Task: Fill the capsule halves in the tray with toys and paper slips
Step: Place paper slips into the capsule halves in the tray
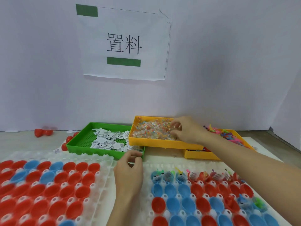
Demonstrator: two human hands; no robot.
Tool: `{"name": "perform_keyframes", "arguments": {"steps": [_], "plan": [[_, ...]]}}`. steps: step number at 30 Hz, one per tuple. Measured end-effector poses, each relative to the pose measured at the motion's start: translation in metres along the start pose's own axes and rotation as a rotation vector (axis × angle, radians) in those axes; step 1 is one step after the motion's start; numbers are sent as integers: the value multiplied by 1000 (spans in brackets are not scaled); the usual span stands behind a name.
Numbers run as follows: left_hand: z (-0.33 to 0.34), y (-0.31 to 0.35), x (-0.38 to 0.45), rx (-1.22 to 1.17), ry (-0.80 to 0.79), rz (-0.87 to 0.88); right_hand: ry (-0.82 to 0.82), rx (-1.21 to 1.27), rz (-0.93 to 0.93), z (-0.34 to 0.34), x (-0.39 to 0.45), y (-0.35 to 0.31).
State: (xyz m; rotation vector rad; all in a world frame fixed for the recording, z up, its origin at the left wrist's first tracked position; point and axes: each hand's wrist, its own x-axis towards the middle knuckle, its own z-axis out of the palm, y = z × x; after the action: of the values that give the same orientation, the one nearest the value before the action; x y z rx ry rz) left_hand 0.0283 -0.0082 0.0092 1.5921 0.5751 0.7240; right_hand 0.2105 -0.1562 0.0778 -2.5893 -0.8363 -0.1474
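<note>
Right hand point(184, 129) in yellow tray point(162, 143) (fingers curled).

Bright, even light fills the scene, soft and slightly cool; the wall point(48, 79) reads as pale lilac; shadows are faint, only a thin dark line under the yellow tray point(162, 144); small highlights glint on the red capsule halves point(68, 190); the lower left corner is smeared and soft; straight edges bow toward the frame's borders; the printed sign point(123, 44) is fairly sharp.
</note>
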Motion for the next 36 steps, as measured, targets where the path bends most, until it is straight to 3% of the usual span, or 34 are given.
{"name": "perform_keyframes", "arguments": {"steps": [5, 16, 23, 30, 36], "plan": [[-1, 2, 1, -10, -14, 5, 38, -14, 32, 5, 6, -9], [-1, 2, -1, -12, -12, 7, 225, 328, 231, -15, -7, -5], [1, 1, -1, -13, -14, 18, 237, 655, 155, -49, -65, 0], [1, -6, 0, -21, -38, 28, 161, 491, 129, -68, -172, 18], [3, -8, -1, 6, -39, 64, 69, 406, 107, -63, -213, 25]]}}
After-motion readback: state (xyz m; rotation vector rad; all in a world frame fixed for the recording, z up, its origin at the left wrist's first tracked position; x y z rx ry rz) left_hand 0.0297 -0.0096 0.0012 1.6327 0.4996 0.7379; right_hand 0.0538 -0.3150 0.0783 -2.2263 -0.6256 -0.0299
